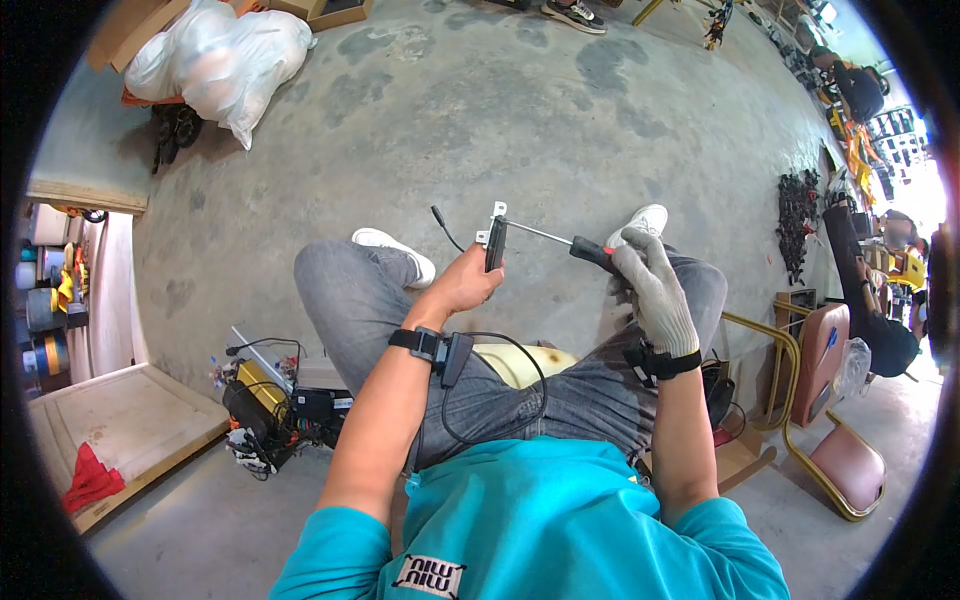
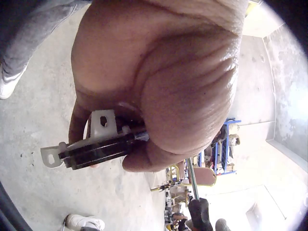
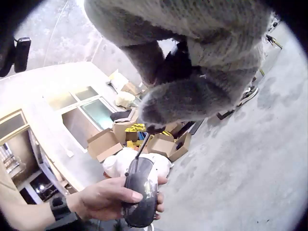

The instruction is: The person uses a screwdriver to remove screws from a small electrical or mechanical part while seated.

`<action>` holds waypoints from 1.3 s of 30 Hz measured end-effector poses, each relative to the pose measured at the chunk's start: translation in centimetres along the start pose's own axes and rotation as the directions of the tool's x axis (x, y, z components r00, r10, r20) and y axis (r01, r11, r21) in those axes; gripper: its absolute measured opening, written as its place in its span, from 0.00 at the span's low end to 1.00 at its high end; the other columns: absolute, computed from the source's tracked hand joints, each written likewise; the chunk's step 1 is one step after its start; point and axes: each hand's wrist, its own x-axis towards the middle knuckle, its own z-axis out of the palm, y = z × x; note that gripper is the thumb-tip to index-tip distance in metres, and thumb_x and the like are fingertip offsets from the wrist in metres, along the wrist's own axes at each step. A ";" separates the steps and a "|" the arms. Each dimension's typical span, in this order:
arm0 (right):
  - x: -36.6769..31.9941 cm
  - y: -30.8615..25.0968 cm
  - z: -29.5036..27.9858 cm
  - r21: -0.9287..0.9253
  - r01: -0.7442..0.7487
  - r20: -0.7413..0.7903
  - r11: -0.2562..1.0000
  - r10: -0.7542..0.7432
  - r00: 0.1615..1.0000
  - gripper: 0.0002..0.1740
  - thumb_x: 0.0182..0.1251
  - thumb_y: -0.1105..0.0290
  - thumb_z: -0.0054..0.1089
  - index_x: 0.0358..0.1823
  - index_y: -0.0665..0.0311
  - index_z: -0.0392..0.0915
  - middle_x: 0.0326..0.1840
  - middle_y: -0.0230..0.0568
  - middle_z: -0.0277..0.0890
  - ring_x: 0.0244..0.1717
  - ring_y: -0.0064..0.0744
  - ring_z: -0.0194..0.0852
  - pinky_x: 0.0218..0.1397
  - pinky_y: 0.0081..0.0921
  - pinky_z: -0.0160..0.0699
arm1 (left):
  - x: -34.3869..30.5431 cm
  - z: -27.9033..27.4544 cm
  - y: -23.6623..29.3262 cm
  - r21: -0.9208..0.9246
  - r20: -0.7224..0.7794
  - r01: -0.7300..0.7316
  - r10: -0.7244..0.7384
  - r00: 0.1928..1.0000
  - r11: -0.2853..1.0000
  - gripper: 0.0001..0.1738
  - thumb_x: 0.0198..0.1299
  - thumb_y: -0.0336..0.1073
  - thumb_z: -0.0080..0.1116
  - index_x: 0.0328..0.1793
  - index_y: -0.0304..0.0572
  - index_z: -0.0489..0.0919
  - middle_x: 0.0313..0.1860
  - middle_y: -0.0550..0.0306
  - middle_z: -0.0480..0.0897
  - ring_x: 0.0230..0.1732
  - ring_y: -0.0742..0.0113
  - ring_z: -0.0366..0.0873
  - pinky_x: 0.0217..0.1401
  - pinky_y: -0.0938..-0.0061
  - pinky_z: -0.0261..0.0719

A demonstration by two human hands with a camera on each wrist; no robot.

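Note:
My bare left hand (image 1: 465,283) grips a flat black oval device (image 3: 139,202) between thumb and fingers, above the floor in front of my lap. White bracket tabs (image 2: 103,122) with slots stick out from its side, and a short black cable (image 1: 446,228) ends in a plug beside it. In a grey knitted glove, my right hand (image 1: 656,290) holds a screwdriver (image 1: 590,251) with a black and red handle. Its metal shaft points left, the tip right at the device's edge near the tabs. Part of the handle is hidden inside the glove.
A pile of cables and electronic parts (image 1: 285,400) lies on the floor left of my legs. Beyond it is a wooden board (image 1: 130,430) with a red cloth. A white plastic bag (image 1: 220,65) sits at far left, and a gold-framed chair (image 1: 825,370) stands at right.

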 end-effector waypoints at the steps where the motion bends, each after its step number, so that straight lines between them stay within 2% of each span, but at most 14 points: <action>1: -0.1 -0.1 0.1 0.001 -0.001 0.001 1.000 0.001 1.000 0.34 0.73 0.61 0.59 0.72 0.77 0.63 0.39 0.42 0.78 0.33 0.26 0.79 0.39 0.24 0.78 | 0.0 0.0 0.1 0.000 -0.001 0.001 -0.001 1.000 1.000 0.14 0.63 0.33 0.61 0.51 0.34 0.76 0.38 0.58 0.81 0.40 0.68 0.78 0.45 0.69 0.78; 4: -0.4 -0.4 0.3 -0.125 0.078 0.002 0.989 -0.079 0.997 0.33 0.73 0.62 0.58 0.72 0.77 0.63 0.39 0.43 0.77 0.33 0.25 0.79 0.38 0.24 0.78 | -0.2 0.0 0.1 -0.011 0.000 0.029 -0.029 1.000 1.000 0.14 0.63 0.33 0.61 0.51 0.34 0.77 0.38 0.58 0.80 0.40 0.68 0.77 0.44 0.69 0.77; 7: -0.1 -0.3 0.0 -0.082 0.013 0.003 0.997 -0.013 1.000 0.34 0.72 0.64 0.59 0.72 0.78 0.62 0.39 0.43 0.77 0.33 0.27 0.79 0.39 0.24 0.79 | -0.1 0.0 0.1 -0.013 0.012 0.032 -0.032 0.999 0.999 0.14 0.63 0.34 0.61 0.51 0.34 0.76 0.37 0.59 0.79 0.39 0.69 0.76 0.44 0.69 0.77; 10: 0.0 0.0 0.1 0.115 -0.021 0.000 0.993 0.021 1.000 0.34 0.70 0.66 0.60 0.72 0.77 0.62 0.36 0.42 0.78 0.34 0.26 0.79 0.40 0.24 0.79 | -0.1 0.0 0.0 -0.003 0.003 0.011 -0.011 1.000 1.000 0.14 0.64 0.34 0.61 0.51 0.34 0.76 0.37 0.59 0.79 0.39 0.69 0.76 0.43 0.69 0.77; 12: -0.4 -0.4 0.2 -0.068 0.048 0.011 0.996 -0.048 0.999 0.34 0.71 0.66 0.60 0.73 0.77 0.62 0.36 0.41 0.77 0.34 0.26 0.78 0.39 0.23 0.79 | -0.2 0.0 0.0 -0.020 0.009 0.039 -0.038 0.999 0.999 0.14 0.64 0.34 0.61 0.51 0.34 0.76 0.37 0.59 0.79 0.39 0.69 0.76 0.43 0.69 0.77; 16: -0.4 -0.8 0.0 -0.131 0.030 0.013 0.991 -0.029 1.000 0.36 0.70 0.65 0.61 0.73 0.77 0.61 0.39 0.42 0.77 0.34 0.26 0.78 0.39 0.24 0.79 | -0.1 0.1 -0.1 -0.013 0.007 0.055 -0.055 0.998 0.998 0.14 0.64 0.34 0.61 0.51 0.34 0.77 0.37 0.59 0.80 0.38 0.69 0.76 0.42 0.69 0.77; 19: -0.1 -0.4 0.1 0.056 -0.043 0.033 0.997 0.042 0.999 0.36 0.69 0.66 0.61 0.74 0.77 0.60 0.41 0.42 0.77 0.33 0.27 0.78 0.41 0.24 0.79 | -0.1 0.0 0.1 0.009 -0.002 0.024 -0.024 1.000 1.000 0.14 0.64 0.34 0.61 0.51 0.34 0.77 0.36 0.59 0.80 0.38 0.69 0.76 0.41 0.69 0.76; 21: -0.5 -0.8 0.7 -0.055 0.001 -0.036 0.998 -0.003 0.999 0.30 0.72 0.64 0.60 0.71 0.70 0.67 0.41 0.37 0.77 0.33 0.23 0.73 0.40 0.24 0.75 | -0.1 0.0 0.2 0.020 0.010 0.057 -0.057 0.998 0.998 0.14 0.63 0.34 0.61 0.51 0.34 0.77 0.35 0.59 0.79 0.37 0.69 0.76 0.41 0.69 0.76; 24: -0.8 -1.3 0.7 -0.208 0.053 -0.056 0.977 -0.065 0.996 0.31 0.72 0.62 0.60 0.72 0.69 0.66 0.42 0.37 0.77 0.34 0.23 0.74 0.40 0.24 0.76 | -0.2 0.1 0.2 0.003 -0.003 0.046 -0.046 0.999 0.999 0.14 0.64 0.34 0.61 0.51 0.33 0.77 0.35 0.59 0.79 0.37 0.69 0.76 0.41 0.69 0.76; 27: -0.4 -1.2 0.3 -0.022 -0.079 -0.020 0.997 0.078 0.997 0.34 0.70 0.61 0.62 0.73 0.69 0.65 0.42 0.37 0.76 0.35 0.23 0.75 0.41 0.23 0.76 | 0.0 0.1 -0.2 0.022 -0.004 -0.007 0.007 1.000 1.000 0.14 0.64 0.34 0.61 0.51 0.33 0.77 0.35 0.59 0.79 0.38 0.70 0.76 0.41 0.69 0.76; 31: -0.3 -0.4 0.4 -0.006 -0.025 -0.020 1.000 0.025 0.999 0.37 0.71 0.61 0.61 0.74 0.77 0.61 0.45 0.45 0.77 0.35 0.26 0.80 0.39 0.24 0.80 | -0.2 0.1 -0.1 -0.003 0.008 0.030 -0.030 1.000 1.000 0.14 0.64 0.34 0.61 0.51 0.33 0.77 0.36 0.59 0.79 0.38 0.69 0.76 0.42 0.69 0.76; 33: -0.7 -1.0 0.6 -0.177 0.075 -0.038 0.981 -0.083 0.996 0.36 0.72 0.60 0.61 0.73 0.77 0.62 0.42 0.44 0.78 0.35 0.26 0.79 0.38 0.24 0.80 | -0.1 0.2 -0.1 -0.008 -0.004 0.031 -0.031 1.000 0.999 0.14 0.64 0.34 0.60 0.51 0.33 0.77 0.37 0.59 0.80 0.39 0.69 0.76 0.43 0.69 0.77; 37: -0.7 -2.1 0.4 -0.183 -0.050 -0.048 0.982 0.041 0.998 0.35 0.70 0.61 0.62 0.73 0.72 0.64 0.41 0.38 0.77 0.34 0.22 0.74 0.39 0.22 0.75 | 0.0 0.1 -0.2 0.001 0.013 0.037 -0.037 0.999 0.999 0.14 0.63 0.33 0.60 0.51 0.33 0.77 0.37 0.59 0.80 0.39 0.69 0.76 0.43 0.69 0.77; 39: -0.3 -1.5 0.3 -0.013 -0.054 -0.042 0.998 0.053 0.998 0.36 0.69 0.65 0.63 0.73 0.77 0.61 0.36 0.41 0.78 0.32 0.25 0.79 0.39 0.24 0.79 | 0.0 0.2 -0.5 -0.034 -0.005 -0.002 0.002 1.000 0.999 0.13 0.63 0.33 0.60 0.51 0.34 0.77 0.37 0.59 0.80 0.39 0.69 0.76 0.43 0.69 0.77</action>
